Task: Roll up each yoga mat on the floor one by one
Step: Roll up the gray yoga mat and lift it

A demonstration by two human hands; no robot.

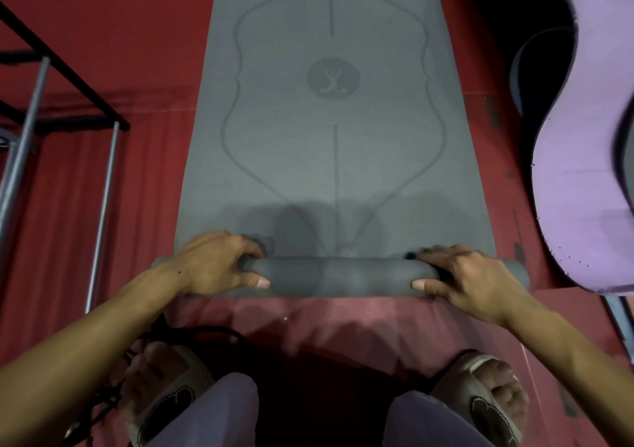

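Now both hands curl round the rolled end of the grey yoga mat (329, 120): left hand (214, 263) at 9 o'clock, right hand (470, 276) at 3, thumbs under, fingers (429, 252) over the top, tips hidden. Soft, smooth mat lies flat on the red floor (103, 52) toward 12. A purple mat (583, 155) curves at 2, cut off.

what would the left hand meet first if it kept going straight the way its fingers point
The left hand grips the rolled end of the grey yoga mat, fingers pointing forward over the roll. Straight on lies only the mat's flat, unrolled stretch with its printed round emblem; the way looks free as far as the picture shows.
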